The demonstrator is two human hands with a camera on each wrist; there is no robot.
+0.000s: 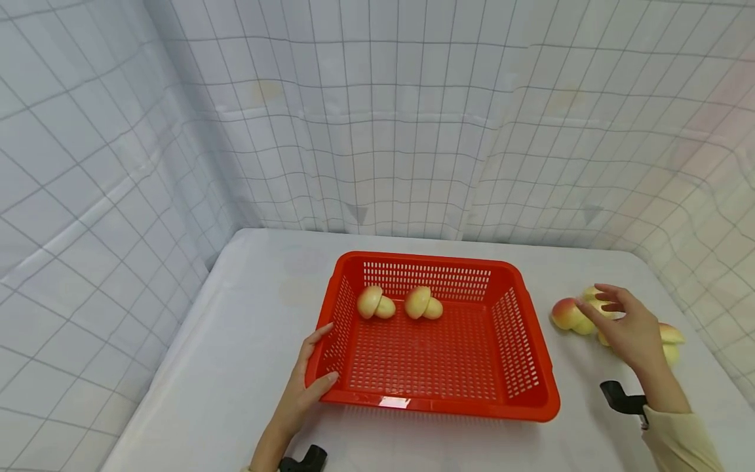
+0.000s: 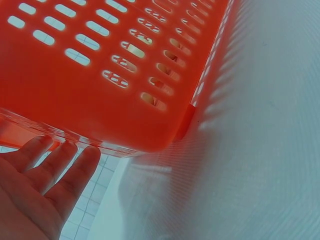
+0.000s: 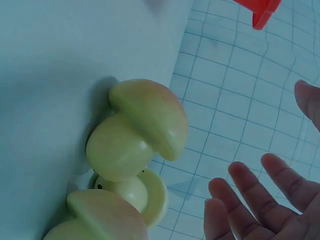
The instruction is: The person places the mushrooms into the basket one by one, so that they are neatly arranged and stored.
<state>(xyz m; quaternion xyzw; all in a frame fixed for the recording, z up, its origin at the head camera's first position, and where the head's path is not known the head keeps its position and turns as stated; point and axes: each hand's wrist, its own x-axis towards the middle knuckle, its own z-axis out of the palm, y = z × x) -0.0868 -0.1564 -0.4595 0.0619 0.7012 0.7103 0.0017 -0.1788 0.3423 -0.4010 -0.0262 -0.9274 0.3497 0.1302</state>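
A red plastic basket [image 1: 448, 367] with slotted walls stands on the white table. Inside it, near the back left, lie two pale yellow toy mushrooms, a left one [image 1: 369, 303] and a right one [image 1: 419, 303]. My left hand [image 1: 301, 387] rests at the basket's front left corner, its thumb and spread fingers on the rim; in the left wrist view the fingers [image 2: 67, 187] look straight. To the right of the basket, my right hand [image 1: 634, 331] hovers over several yellow mushrooms with reddish caps [image 1: 567, 314], partly hiding them. Its fingers [image 3: 257, 197] are spread apart from the mushrooms [image 3: 150, 112], holding nothing.
White grid-patterned curtains [image 1: 366, 131] hang behind and on both sides of the table [image 1: 236, 367]. A black wrist mount [image 1: 622, 398] sits by the right wrist, another [image 1: 303, 459] by the left.
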